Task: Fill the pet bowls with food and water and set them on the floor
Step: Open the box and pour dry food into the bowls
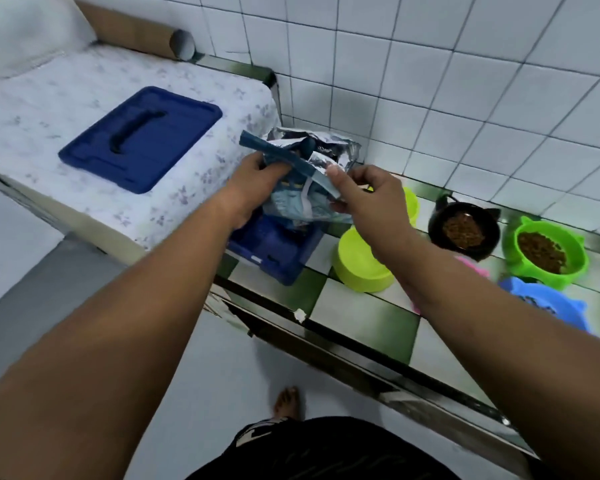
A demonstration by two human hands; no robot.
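The crumpled food bag [291,206] is held over a blue bin [274,252] on the table [371,317]. It is gripped by the left hand [253,181] and pinched at its top by the right hand [368,192]. At its 3 o'clock, kibble [463,232] is seen in a black bowl [434,233] and a green bowl [577,266].

Navy lid [142,138]; white cloth [32,109] with lilac flowers; counter [378,323] checked green and white; lime bowl [361,271], black bowl [435,230], green bowl [515,261], blue bowl [534,289].
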